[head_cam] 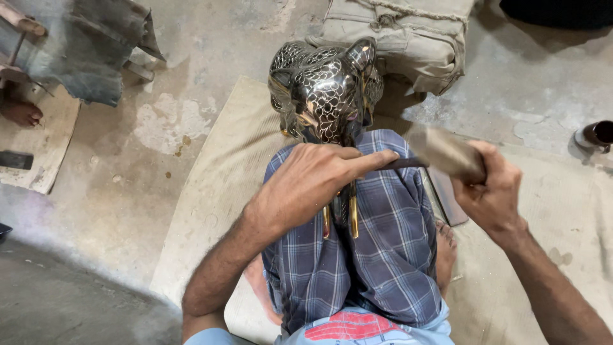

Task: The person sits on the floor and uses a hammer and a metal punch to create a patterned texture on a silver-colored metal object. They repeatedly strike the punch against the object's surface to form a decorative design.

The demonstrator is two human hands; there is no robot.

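A dark metal elephant figure (pixel 322 89) with fine engraved scale patterns lies across my lap, its brass tusks (pixel 352 217) pointing toward me. My left hand (pixel 313 182) rests on the figure's lower part and pinches a thin dark punch, fingers stretched to the right. My right hand (pixel 488 185) is closed around a wooden-handled hammer (pixel 447 153), blurred, just right of the punch's end. A blue checked cloth (pixel 383 255) covers my legs under the figure.
I sit on a beige mat (pixel 217 191) over a stained concrete floor. A tied canvas sack (pixel 408 38) lies behind the figure. Grey cloth and another person's foot (pixel 22 112) are at the far left. A dark cylinder (pixel 597 134) stands at the right edge.
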